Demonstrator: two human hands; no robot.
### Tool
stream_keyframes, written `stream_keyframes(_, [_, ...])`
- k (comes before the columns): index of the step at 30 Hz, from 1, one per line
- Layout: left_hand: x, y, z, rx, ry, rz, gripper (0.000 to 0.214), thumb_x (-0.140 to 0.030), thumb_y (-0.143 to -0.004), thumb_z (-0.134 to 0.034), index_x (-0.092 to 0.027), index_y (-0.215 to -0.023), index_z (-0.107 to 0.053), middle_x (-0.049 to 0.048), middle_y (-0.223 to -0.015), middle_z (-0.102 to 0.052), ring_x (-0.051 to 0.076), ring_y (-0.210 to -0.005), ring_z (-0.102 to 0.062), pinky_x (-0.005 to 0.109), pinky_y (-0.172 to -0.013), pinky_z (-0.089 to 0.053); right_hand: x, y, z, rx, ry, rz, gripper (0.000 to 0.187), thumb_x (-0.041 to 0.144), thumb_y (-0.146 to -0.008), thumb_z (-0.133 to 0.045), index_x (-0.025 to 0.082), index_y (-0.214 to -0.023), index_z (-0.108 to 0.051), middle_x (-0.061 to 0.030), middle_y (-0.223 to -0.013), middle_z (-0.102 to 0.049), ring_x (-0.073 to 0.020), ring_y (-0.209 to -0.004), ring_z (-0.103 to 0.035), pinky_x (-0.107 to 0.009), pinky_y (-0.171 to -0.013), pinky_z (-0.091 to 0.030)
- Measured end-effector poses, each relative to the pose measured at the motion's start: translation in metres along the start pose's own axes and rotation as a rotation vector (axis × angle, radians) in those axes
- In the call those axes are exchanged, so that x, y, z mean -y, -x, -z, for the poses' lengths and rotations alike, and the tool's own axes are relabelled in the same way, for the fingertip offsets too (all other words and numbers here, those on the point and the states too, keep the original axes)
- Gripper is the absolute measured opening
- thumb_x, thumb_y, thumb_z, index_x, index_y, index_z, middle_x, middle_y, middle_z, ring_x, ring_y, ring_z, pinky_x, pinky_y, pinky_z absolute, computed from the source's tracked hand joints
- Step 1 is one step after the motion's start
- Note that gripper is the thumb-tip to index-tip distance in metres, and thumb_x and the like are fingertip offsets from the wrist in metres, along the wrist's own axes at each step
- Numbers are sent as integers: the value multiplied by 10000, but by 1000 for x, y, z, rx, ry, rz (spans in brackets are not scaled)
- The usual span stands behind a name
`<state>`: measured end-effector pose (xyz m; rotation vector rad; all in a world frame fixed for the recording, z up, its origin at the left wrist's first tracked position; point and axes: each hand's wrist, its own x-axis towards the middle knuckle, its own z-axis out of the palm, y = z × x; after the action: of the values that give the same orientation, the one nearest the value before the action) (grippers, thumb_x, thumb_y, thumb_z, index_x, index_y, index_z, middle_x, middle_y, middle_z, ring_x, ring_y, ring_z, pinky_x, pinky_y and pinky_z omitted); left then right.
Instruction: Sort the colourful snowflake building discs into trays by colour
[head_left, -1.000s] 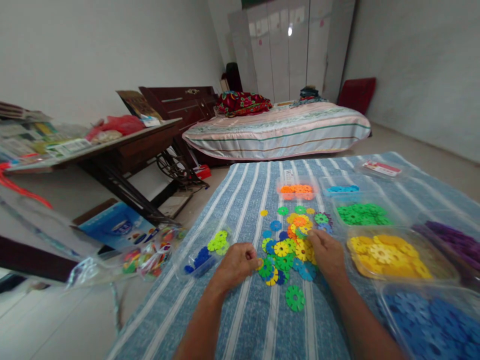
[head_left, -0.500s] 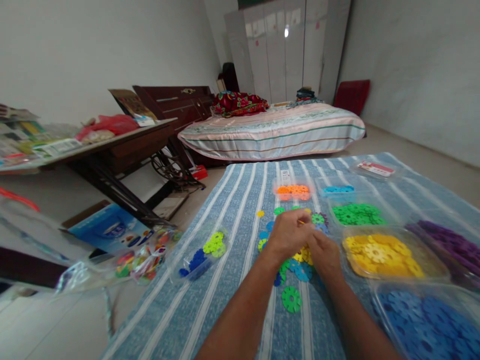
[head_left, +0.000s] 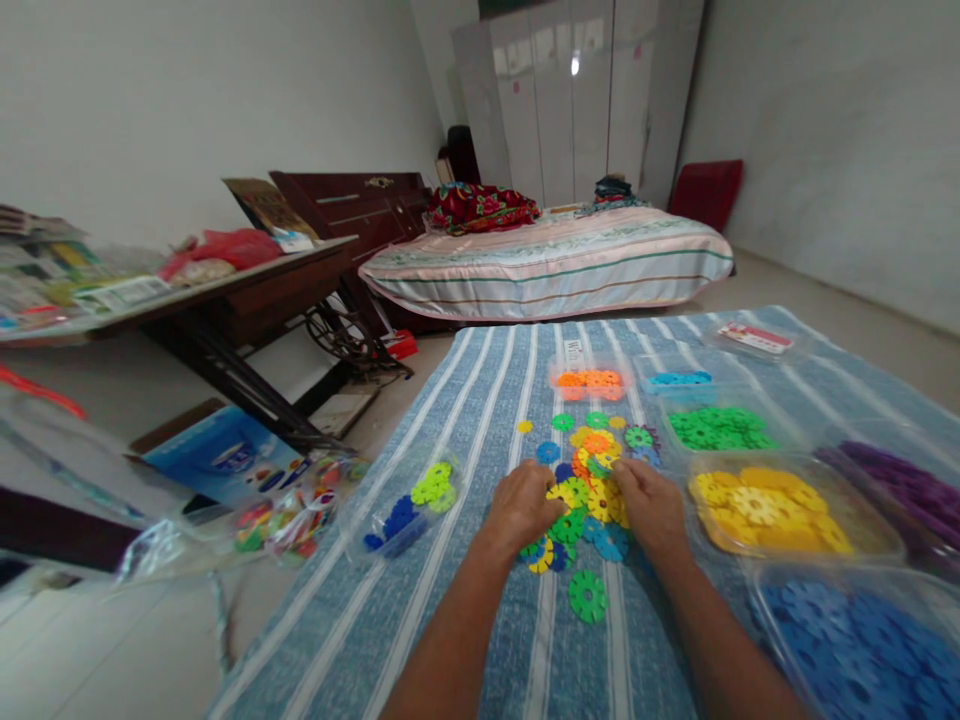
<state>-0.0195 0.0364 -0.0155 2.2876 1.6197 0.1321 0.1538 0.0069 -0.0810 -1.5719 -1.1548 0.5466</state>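
Note:
A many-coloured cluster of joined plastic snowflake discs [head_left: 598, 493], mostly yellow, green, blue and orange, is between my hands, just above the striped cloth. My left hand [head_left: 523, 508] has its fingers curled around the cluster's left side. On its right side, my right hand [head_left: 651, 503] pinches the edge with thumb and fingers; some fingertips are hidden. A single green disc [head_left: 587, 597] lies on the cloth nearer to me. Beyond the cluster are more loose pieces, among them a blue disc [head_left: 547, 453] and a small yellow disc [head_left: 525, 426].
Clear boxes of yellow [head_left: 757, 505], green [head_left: 716, 428], blue [head_left: 862, 640] and purple discs [head_left: 900, 487] stand on the right. An orange box [head_left: 591, 384] is farther back. At left sits a box with lime and navy discs [head_left: 431, 485], near the cloth's edge [head_left: 322, 585].
My hands have parted from their close position above the cluster and come down towards me to its two sides. The middle of the cluster, hidden before, now shows between them.

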Motion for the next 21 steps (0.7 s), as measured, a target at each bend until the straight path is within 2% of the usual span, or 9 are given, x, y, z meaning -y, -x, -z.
stream_keyframes(5, [4, -3, -2, -43, 161, 52, 140, -237, -617, -674, -177, -702, -580, -31, -676, -548, 126, -667, -511, 227, -591, -329, 0, 0, 0, 10, 0, 9, 390, 468, -820, -427, 169, -787, -676, -35, -737, -659, -185, -705, -590, -273, -672, -435])
stream_keyframes(9, [5, -4, -3, -59, 336, 107, 96, -161, -596, -639, -161, -640, -554, -54, -584, -522, 95, -568, -478, 208, -533, -314, 0, 0, -1, -6, -15, 15, 387, 467, -821, -425, 176, -791, -678, -33, -737, -659, -182, -705, -587, -275, -671, -440])
stream_keyframes(16, [11, -7, -2, -49, 615, 95, 81, -185, -609, -607, -158, -603, -531, -60, -499, -500, 85, -489, -484, 194, -478, -334, 2, -1, -2, -16, 12, 33, 388, 450, -835, -403, 184, -774, -678, -25, -717, -648, -172, -697, -581, -261, -654, -426])
stream_keyframes(19, [2, -7, 5, -47, 699, 103, 69, -177, -620, -592, -165, -617, -524, -64, -489, -500, 83, -458, -488, 195, -458, -350, 3, -1, -2, -19, 13, 39, 385, 435, -843, -390, 177, -782, -668, -18, -705, -632, -163, -682, -569, -255, -648, -419])
stream_keyframes(21, [-12, -9, 9, -51, 755, 82, 66, -170, -623, -593, -165, -626, -527, -64, -491, -503, 81, -451, -492, 194, -456, -363, 2, -1, -3, -13, 15, 48, 381, 429, -844, -386, 177, -762, -659, -14, -694, -625, -159, -667, -561, -255, -641, -417])
